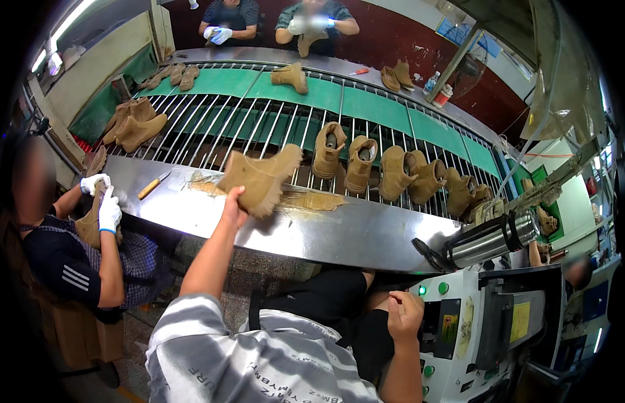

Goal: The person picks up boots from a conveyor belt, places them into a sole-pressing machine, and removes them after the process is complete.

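The left hand (233, 205) is closed around the heel end of a tan suede ankle boot (260, 178), fingers wrapped under it, holding it lifted above the steel ledge (326, 232) at the near edge of the conveyor; the boot lies tilted on its side, its pale ridged sole turned toward the camera and its toe pointing up to the right; beneath it on the ledge lie smears of brownish glue or paper (312, 200); the right hand (405, 314) is loosely curled, thumb over fingers, holding nothing that shows, resting just beside the control face of a white machine (487, 329) with green buttons (432, 289) and a yellow label; a shiny steel cylinder (494, 240) juts out over the machine's top; beyond the lifted boot a row of matching tan boots (366, 164) stands upright on the wire rack of the line, with a green belt (339, 101) running behind them and one more boot (290, 76) on it; further boots lie piled at the left end (134, 124) and near the far right (396, 75); a yellow-handled knife (153, 185) lies on the ledge to the left; there a seated co-worker in white gloves (107, 208) holds another boot against the lap; two more people in gloves (218, 33) work at the far side of the line, one handling a boot
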{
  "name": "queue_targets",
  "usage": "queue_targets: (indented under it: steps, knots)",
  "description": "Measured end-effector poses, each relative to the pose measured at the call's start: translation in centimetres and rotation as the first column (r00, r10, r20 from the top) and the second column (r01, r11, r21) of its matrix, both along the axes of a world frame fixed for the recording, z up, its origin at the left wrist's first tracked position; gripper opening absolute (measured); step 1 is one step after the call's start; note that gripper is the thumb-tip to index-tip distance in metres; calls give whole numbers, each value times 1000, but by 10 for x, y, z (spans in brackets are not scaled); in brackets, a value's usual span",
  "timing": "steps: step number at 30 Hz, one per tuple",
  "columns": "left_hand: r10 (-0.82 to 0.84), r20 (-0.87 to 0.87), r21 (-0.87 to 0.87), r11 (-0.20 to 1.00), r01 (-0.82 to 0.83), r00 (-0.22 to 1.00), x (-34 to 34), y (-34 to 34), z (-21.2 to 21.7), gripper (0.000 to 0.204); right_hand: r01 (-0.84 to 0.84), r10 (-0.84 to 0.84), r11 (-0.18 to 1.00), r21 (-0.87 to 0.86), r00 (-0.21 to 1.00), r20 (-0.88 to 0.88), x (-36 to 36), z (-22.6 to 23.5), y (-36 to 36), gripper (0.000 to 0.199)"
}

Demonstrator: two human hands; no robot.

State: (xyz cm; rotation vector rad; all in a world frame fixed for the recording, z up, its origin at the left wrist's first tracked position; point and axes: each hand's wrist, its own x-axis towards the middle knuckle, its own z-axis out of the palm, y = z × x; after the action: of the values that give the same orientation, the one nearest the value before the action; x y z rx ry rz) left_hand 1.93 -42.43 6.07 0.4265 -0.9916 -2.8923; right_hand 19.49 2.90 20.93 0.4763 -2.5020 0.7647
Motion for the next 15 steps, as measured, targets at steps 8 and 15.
queue_targets:
  steps: [8,15]
  knots:
    - [90,-86,-549,827,-123,992,-183,13,-10,48,116,-22,975,-192,901,433,-87,-83,-11,11]
    - [126,-183,-930,298,-213,975,-207,69,-50,64,-212,149,970,119,906,396,-265,-145,-53,27]
